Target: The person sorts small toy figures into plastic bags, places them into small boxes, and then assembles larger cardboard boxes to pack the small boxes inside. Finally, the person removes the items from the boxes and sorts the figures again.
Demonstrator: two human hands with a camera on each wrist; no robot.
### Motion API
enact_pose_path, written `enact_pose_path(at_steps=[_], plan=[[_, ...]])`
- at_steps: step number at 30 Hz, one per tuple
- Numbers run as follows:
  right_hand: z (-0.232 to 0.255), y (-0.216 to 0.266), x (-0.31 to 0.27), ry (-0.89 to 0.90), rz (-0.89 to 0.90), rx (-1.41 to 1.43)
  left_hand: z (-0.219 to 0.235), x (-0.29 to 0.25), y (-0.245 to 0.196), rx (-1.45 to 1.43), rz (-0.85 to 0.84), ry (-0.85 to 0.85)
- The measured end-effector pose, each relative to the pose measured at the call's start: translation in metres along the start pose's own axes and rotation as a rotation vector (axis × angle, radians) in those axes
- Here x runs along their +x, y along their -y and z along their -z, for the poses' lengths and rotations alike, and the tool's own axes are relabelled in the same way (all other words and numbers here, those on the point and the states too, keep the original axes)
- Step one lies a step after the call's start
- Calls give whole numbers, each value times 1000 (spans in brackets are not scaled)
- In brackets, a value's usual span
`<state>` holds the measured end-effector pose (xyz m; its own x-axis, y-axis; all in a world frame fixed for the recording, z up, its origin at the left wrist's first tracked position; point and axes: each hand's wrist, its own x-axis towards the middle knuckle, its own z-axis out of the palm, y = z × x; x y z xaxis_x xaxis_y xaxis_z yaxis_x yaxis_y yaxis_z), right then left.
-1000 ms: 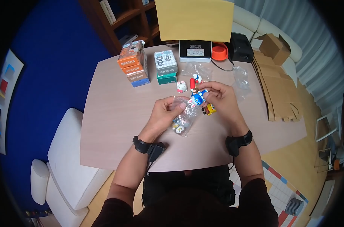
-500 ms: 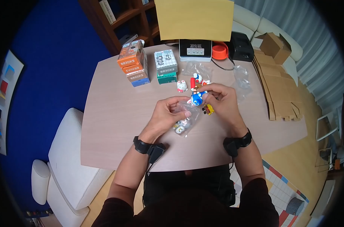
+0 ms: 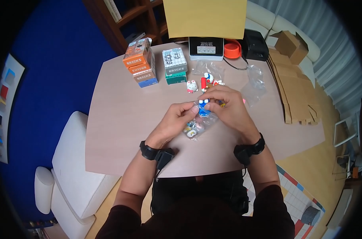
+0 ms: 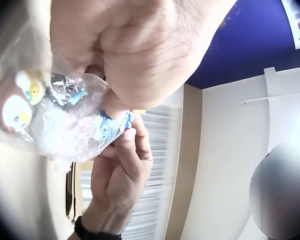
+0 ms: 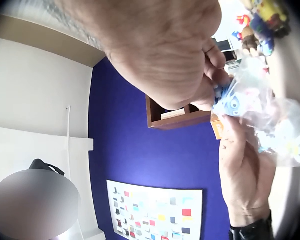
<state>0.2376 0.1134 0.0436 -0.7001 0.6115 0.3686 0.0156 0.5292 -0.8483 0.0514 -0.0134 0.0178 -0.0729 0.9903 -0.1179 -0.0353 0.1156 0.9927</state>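
Note:
My left hand (image 3: 169, 121) grips the mouth of a clear plastic bag (image 3: 208, 122) between thumb and fingers. Several small toy figurines, some with white round faces, show through the film in the left wrist view, such as a white-headed figurine (image 4: 17, 113). At the bag's opening my right hand (image 3: 232, 106) pinches a blue toy figurine (image 3: 204, 110), its white feet up and its head down. The bag's film overlaps the blue figurine's face in both wrist views. Just beyond the hands lie a white rabbit figurine (image 3: 192, 86) and a blue-and-white figurine (image 3: 208, 77).
Stacked brick boxes (image 3: 138, 60) stand at the back left, beside a grey box (image 3: 176, 63) on a green one. Behind are a small screen (image 3: 206, 48), a red-orange round item (image 3: 231, 50) and a black device (image 3: 255, 44). Another clear bag (image 3: 254, 84) and flattened cardboard (image 3: 294, 89) lie right.
The blue figurine has turned from head toward the left to head down, and has moved left and down into the bag's mouth. My right hand has come closer to the left.

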Motion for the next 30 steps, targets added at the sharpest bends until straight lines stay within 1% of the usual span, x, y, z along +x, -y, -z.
enact_pose_path(at_steps=[1, 2, 4, 8, 10, 11, 13, 14, 16, 17, 19, 23, 25, 26, 28, 29, 30], plan=[[-1, 1, 1, 19, 53, -23, 0, 0, 0, 4, 13, 5], [0, 3, 0, 18, 52, -23, -1, 0, 0, 4, 15, 7], [0, 10, -1, 39, -29, -33, -1, -1, 0, 37, -10, 7], [-2, 4, -3, 13, -23, -14, -3, -2, -4, -4, -7, 14], [-3, -1, -2, 57, 187, -43, -5, -1, -3, -93, -36, 35], [-4, 1, -3, 57, 188, -43, -4, -1, -2, -94, -37, 35], [-7, 7, -5, 90, 84, -22, -4, 1, -2, -52, -112, 32], [-5, 8, -3, 90, 85, -22, -3, 1, -3, -51, -113, 32], [-1, 11, -1, 99, -18, 216, 0, 1, -6, -136, -115, 47], [-1, 7, -1, 100, -16, 216, 1, 3, -3, -136, -116, 46], [-3, -2, 0, 30, 239, -107, 4, 7, 4, -146, -185, 22], [-9, -5, -1, 57, 255, -168, 6, 7, 4, -174, -226, 4], [-10, -6, -4, 61, 115, -122, 7, 6, 3, -35, -239, -21], [-11, -6, -5, 62, 117, -122, 7, 5, 2, -34, -241, -22], [-11, -5, -5, 35, 41, -47, 8, 5, -2, -15, -220, -33], [-11, -4, -4, 36, 48, -47, 7, 4, -4, -12, -226, -37], [-10, -3, -5, -1, 72, -72, 6, 4, -5, -37, -224, -32]])
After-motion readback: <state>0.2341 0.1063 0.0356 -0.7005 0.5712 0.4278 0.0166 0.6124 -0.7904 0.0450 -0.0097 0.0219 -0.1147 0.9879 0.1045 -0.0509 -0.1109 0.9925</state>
